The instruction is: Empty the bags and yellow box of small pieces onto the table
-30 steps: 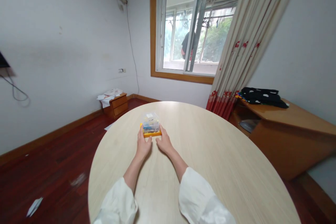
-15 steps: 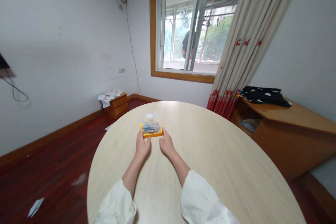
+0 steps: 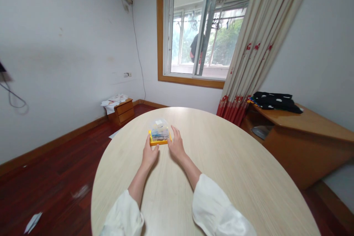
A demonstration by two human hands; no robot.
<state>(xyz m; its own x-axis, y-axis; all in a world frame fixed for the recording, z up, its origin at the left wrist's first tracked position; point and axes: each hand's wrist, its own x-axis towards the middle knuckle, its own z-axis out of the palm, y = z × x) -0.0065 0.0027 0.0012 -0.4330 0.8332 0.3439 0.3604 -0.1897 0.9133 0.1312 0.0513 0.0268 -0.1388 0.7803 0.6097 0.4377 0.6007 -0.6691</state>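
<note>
A small clear-lidded box with a yellow base (image 3: 159, 132) sits on the round pale wooden table (image 3: 221, 177), toward its far side. My left hand (image 3: 149, 152) lies at the box's near left corner, fingers straight and touching its side. My right hand (image 3: 176, 144) rests along the box's right side, fingers extended against it. Both arms wear loose white sleeves. Small coloured pieces show through the lid, too small to name.
A low wooden desk (image 3: 304, 132) with folded dark clothes (image 3: 275, 101) stands at the right. A curtain (image 3: 257, 44) hangs by the window (image 3: 199, 29). A small bedside cabinet (image 3: 121, 110) with papers stands at the left wall. Paper scraps lie on the red floor (image 3: 49, 177).
My right hand has slid forward along the box's right side. The left hand has barely moved, and the view has shifted slightly.
</note>
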